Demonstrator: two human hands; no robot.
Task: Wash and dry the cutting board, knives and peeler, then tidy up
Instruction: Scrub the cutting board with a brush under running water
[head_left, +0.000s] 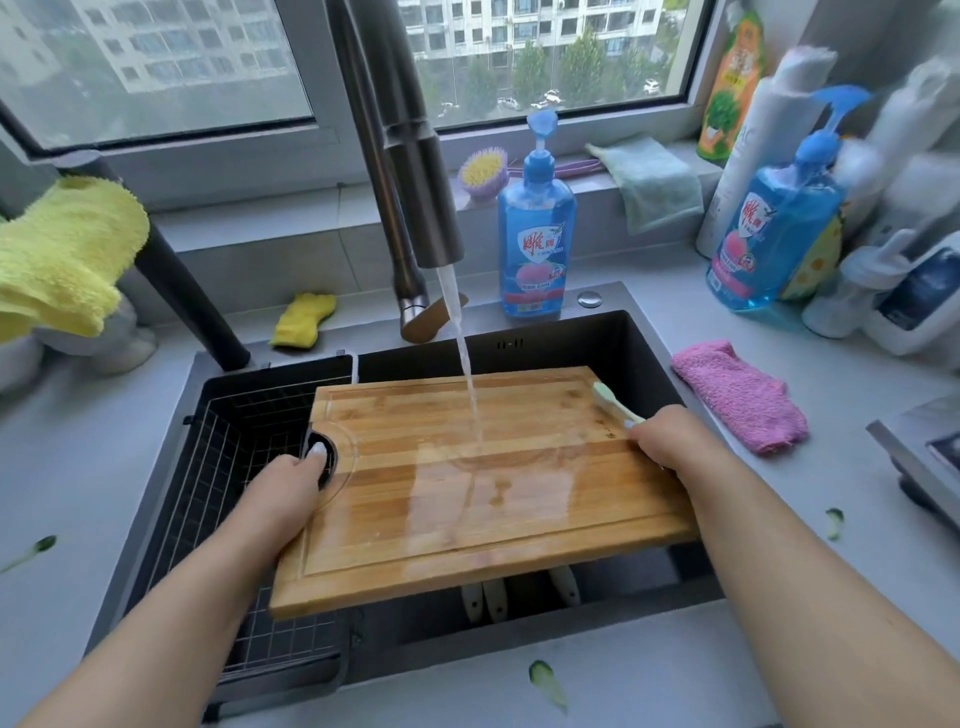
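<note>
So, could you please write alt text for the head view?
A person holds a wooden cutting board over a dark sink under the running tap, left hand gripping its edge, right hand holding a brush.

Striped honey-brown cutting board (483, 483), pink cloth (740, 397), yellow towel (62, 254), blue soap bottle (536, 234).
</note>
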